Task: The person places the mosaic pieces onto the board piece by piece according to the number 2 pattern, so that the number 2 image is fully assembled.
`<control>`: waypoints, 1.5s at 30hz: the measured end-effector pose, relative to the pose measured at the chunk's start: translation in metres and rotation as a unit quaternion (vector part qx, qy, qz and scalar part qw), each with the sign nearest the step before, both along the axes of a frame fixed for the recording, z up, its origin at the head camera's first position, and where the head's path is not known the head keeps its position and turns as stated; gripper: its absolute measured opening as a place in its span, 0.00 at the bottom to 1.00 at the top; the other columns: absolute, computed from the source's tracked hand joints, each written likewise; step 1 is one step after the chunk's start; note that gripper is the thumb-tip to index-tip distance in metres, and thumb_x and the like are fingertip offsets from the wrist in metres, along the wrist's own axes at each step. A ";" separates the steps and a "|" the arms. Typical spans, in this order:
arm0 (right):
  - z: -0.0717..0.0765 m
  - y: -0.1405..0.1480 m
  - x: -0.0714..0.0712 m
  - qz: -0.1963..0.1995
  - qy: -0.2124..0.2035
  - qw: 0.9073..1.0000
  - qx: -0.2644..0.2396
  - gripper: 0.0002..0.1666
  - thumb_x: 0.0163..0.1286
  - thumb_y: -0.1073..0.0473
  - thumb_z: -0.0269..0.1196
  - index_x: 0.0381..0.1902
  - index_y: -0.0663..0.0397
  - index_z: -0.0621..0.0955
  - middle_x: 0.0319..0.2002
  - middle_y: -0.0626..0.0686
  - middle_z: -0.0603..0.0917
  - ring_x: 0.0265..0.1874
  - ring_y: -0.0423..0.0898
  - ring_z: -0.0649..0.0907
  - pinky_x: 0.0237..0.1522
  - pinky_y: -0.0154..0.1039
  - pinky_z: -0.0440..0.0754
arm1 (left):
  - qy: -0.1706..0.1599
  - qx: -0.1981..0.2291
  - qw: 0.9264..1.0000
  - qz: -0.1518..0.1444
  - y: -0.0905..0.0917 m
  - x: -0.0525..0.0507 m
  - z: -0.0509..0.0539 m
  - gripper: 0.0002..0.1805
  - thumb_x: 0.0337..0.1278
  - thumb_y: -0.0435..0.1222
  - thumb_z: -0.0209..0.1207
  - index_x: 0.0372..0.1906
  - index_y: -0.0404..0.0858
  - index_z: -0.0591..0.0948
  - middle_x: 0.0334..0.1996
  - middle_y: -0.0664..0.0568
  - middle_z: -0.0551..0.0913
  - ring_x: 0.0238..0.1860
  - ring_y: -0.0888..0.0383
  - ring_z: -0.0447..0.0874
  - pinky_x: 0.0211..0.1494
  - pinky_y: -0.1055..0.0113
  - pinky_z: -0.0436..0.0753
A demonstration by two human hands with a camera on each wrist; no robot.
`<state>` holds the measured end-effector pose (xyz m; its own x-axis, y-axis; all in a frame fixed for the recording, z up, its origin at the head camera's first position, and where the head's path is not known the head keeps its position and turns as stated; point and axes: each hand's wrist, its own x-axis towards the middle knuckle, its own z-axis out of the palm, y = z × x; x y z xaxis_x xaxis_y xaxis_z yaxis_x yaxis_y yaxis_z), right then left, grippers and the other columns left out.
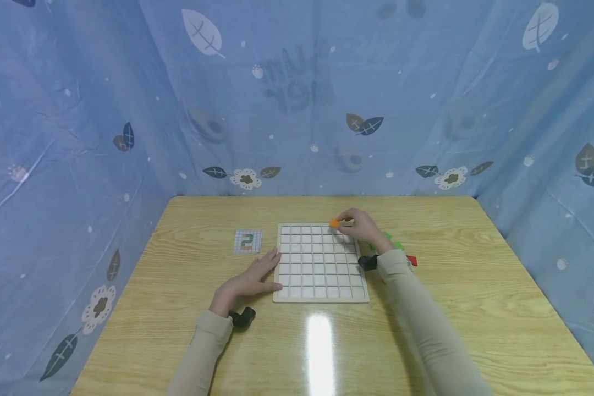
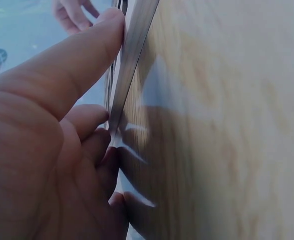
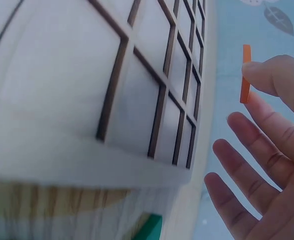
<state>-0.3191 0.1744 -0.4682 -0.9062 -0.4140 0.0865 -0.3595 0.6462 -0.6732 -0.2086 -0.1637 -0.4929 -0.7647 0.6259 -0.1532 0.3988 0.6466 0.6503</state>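
A wooden board [image 1: 318, 264] with a grid of white square cells lies on the table. Above its far right part, my right hand [image 1: 358, 225] pinches a thin orange square tile [image 1: 334, 223] between thumb and index finger. In the right wrist view the orange tile [image 3: 245, 75] is seen edge-on, apart from the board, with the other fingers spread loosely. My left hand [image 1: 252, 275] rests against the board's left edge, fingers fairly straight. The left wrist view shows the left thumb [image 2: 86, 60] touching the board's rim [image 2: 131, 55].
A small card [image 1: 247, 241] with a gridded coloured figure lies left of the board. Green tiles [image 1: 398, 245] and a red tile [image 1: 412, 260] lie right of the board, partly hidden by the right arm. A blue patterned curtain [image 1: 297, 99] surrounds the wooden table [image 1: 153, 335].
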 end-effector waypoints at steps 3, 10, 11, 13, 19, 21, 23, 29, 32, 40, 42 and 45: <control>-0.002 -0.004 0.000 0.001 0.002 1.000 -0.001 0.16 0.64 0.59 0.61 0.48 0.59 0.80 0.50 0.60 0.79 0.51 0.59 0.76 0.51 0.53 0.77 | 0.003 -0.001 1.000 -0.001 0.001 0.000 0.000 0.47 0.60 0.50 0.55 0.73 0.36 0.43 0.74 0.43 0.35 0.73 0.47 0.34 0.73 0.46 0.36; -0.005 -0.015 0.000 0.011 -0.001 1.000 -0.004 0.16 0.63 0.59 0.62 0.48 0.58 0.80 0.47 0.57 0.81 0.49 0.55 0.78 0.50 0.49 0.78 | 0.011 -0.002 1.000 0.004 0.001 0.000 -0.002 0.47 0.60 0.50 0.56 0.73 0.35 0.44 0.74 0.43 0.37 0.73 0.46 0.35 0.73 0.46 0.37; -0.005 -0.016 0.001 0.015 -0.003 1.000 -0.007 0.16 0.62 0.59 0.61 0.48 0.59 0.80 0.47 0.58 0.80 0.49 0.55 0.78 0.50 0.49 0.78 | 0.011 -0.004 1.000 0.005 0.001 0.000 -0.002 0.47 0.60 0.50 0.56 0.73 0.36 0.44 0.74 0.43 0.37 0.73 0.47 0.35 0.73 0.46 0.37; -0.004 -0.019 0.002 0.019 -0.011 1.000 -0.013 0.16 0.62 0.60 0.61 0.48 0.59 0.80 0.47 0.58 0.80 0.49 0.56 0.78 0.51 0.50 0.78 | 0.012 -0.005 1.000 0.006 0.001 0.001 -0.001 0.47 0.59 0.50 0.56 0.73 0.36 0.44 0.74 0.43 0.37 0.73 0.46 0.35 0.73 0.47 0.37; -0.006 -0.027 0.004 0.028 -0.030 0.999 -0.001 0.17 0.63 0.59 0.62 0.49 0.59 0.80 0.48 0.57 0.79 0.49 0.53 0.78 0.53 0.48 0.77 | 0.012 -0.001 1.000 0.007 0.002 0.001 -0.001 0.47 0.59 0.50 0.56 0.73 0.35 0.46 0.74 0.43 0.38 0.73 0.45 0.35 0.73 0.46 0.37; -0.006 -0.029 0.004 0.029 -0.033 0.999 -0.002 0.17 0.63 0.59 0.62 0.49 0.59 0.80 0.48 0.57 0.79 0.49 0.53 0.78 0.53 0.48 0.77 | 0.013 -0.003 1.000 0.008 0.002 0.001 -0.001 0.47 0.58 0.51 0.56 0.73 0.35 0.46 0.74 0.43 0.38 0.73 0.45 0.35 0.73 0.46 0.38; -0.005 -0.032 0.005 0.033 -0.035 0.999 -0.006 0.17 0.63 0.59 0.61 0.49 0.59 0.79 0.48 0.58 0.79 0.49 0.53 0.78 0.52 0.48 0.77 | 0.015 -0.007 1.000 0.008 0.002 0.000 -0.003 0.47 0.58 0.51 0.56 0.73 0.35 0.46 0.74 0.43 0.37 0.73 0.46 0.35 0.73 0.47 0.38; -0.003 -0.040 0.007 0.047 -0.026 0.999 -0.002 0.16 0.62 0.58 0.62 0.47 0.58 0.80 0.46 0.57 0.79 0.45 0.52 0.78 0.48 0.48 0.77 | 0.016 -0.012 1.000 0.010 0.002 -0.001 -0.004 0.47 0.58 0.52 0.56 0.73 0.36 0.45 0.74 0.45 0.37 0.73 0.47 0.35 0.73 0.48 0.37; -0.006 -0.043 0.006 0.059 -0.020 0.998 -0.001 0.16 0.62 0.58 0.62 0.48 0.58 0.80 0.45 0.57 0.80 0.43 0.51 0.79 0.46 0.46 0.78 | 0.015 -0.011 1.000 0.013 0.002 0.000 -0.003 0.47 0.58 0.52 0.56 0.73 0.36 0.45 0.74 0.45 0.37 0.73 0.47 0.35 0.73 0.48 0.37; -0.009 -0.053 0.007 0.064 -0.033 0.997 0.000 0.16 0.63 0.60 0.61 0.49 0.58 0.79 0.46 0.57 0.79 0.44 0.52 0.80 0.47 0.44 0.80 | 0.018 -0.007 1.000 0.015 0.003 0.000 -0.003 0.47 0.58 0.51 0.57 0.73 0.35 0.46 0.74 0.44 0.38 0.73 0.47 0.36 0.73 0.46 0.37; -0.009 -0.055 0.007 0.060 -0.034 0.998 0.006 0.16 0.63 0.59 0.62 0.48 0.57 0.80 0.46 0.56 0.79 0.44 0.51 0.80 0.47 0.43 0.80 | 0.018 -0.008 1.000 0.014 0.003 0.000 -0.003 0.47 0.58 0.51 0.57 0.73 0.35 0.46 0.74 0.44 0.39 0.73 0.47 0.36 0.73 0.46 0.38; -0.011 -0.058 0.006 0.054 -0.034 0.998 0.015 0.16 0.63 0.57 0.62 0.48 0.55 0.80 0.44 0.54 0.79 0.42 0.49 0.80 0.46 0.43 0.80 | 0.016 -0.012 1.000 0.015 0.003 0.000 -0.002 0.47 0.58 0.51 0.56 0.73 0.36 0.46 0.74 0.44 0.38 0.73 0.47 0.36 0.73 0.47 0.37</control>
